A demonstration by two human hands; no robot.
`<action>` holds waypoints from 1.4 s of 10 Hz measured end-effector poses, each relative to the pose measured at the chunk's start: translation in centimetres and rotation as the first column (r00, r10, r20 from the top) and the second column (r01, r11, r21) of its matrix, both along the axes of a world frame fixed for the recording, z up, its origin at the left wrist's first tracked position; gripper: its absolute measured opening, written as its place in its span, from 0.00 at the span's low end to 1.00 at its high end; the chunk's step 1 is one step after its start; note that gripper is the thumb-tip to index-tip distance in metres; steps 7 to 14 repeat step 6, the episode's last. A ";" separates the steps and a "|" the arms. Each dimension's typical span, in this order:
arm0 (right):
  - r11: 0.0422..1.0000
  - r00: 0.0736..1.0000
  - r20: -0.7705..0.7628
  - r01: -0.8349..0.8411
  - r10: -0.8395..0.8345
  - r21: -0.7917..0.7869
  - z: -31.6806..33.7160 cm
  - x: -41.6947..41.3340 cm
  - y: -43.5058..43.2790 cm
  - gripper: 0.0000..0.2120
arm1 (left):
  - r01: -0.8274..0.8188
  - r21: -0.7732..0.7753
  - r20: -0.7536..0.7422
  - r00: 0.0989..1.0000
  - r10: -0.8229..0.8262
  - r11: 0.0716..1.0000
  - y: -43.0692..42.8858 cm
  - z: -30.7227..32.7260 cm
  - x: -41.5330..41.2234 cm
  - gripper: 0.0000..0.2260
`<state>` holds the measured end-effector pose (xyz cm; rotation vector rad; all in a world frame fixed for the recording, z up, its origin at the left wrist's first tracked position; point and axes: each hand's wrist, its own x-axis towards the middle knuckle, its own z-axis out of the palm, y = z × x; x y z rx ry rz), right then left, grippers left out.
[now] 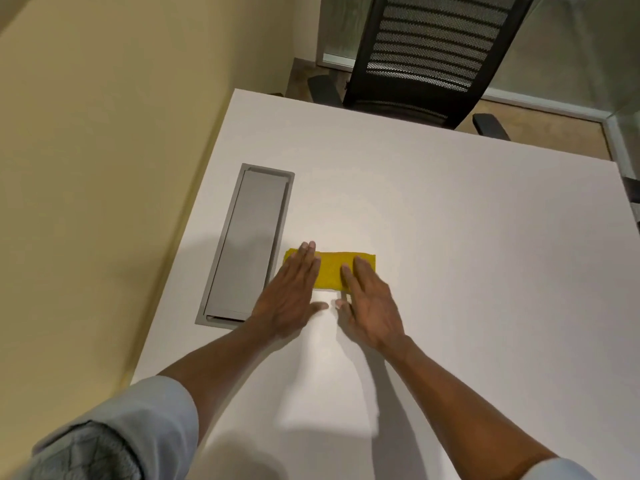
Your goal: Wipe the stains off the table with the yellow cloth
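Left hand [294, 292], right hand [369, 299] flat, unclenched, pressing folded yellow cloth [330, 271] beneath fingertips; soft, light, likely bunches; pin both ends.

Small office corner
Black mesh chair [429, 57] stands on brown floor [540, 129] (carpet, perhaps); pale yellow wall [104, 133] left of it.

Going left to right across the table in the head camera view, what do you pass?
Grey cable hatch → left hand → yellow cloth → right hand, both hands flat on the cloth's ends.
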<state>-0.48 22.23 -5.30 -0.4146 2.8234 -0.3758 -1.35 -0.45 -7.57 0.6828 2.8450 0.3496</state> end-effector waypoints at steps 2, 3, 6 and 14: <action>0.996 0.993 0.118 -0.027 0.017 0.085 -2.1 0.9 0.1 0.43 | -0.011 -0.161 0.148 0.988 0.035 0.987 -1.0 -2.4 0.3 0.53; 0.996 0.986 0.158 -0.060 0.049 0.065 -1.9 0.4 0.8 0.45 | 0.030 -0.215 0.139 0.990 0.000 0.976 -1.3 -2.8 -0.5 0.53; 0.996 0.996 0.035 0.086 -0.087 0.026 3.3 1.1 5.0 0.34 | 0.036 -0.243 0.080 0.997 -0.017 0.969 0.2 1.4 -0.1 0.54; 0.996 0.996 0.035 0.086 -0.087 0.026 3.3 1.1 5.0 0.34 | 0.036 -0.243 0.080 0.997 -0.017 0.969 0.2 1.4 -0.1 0.54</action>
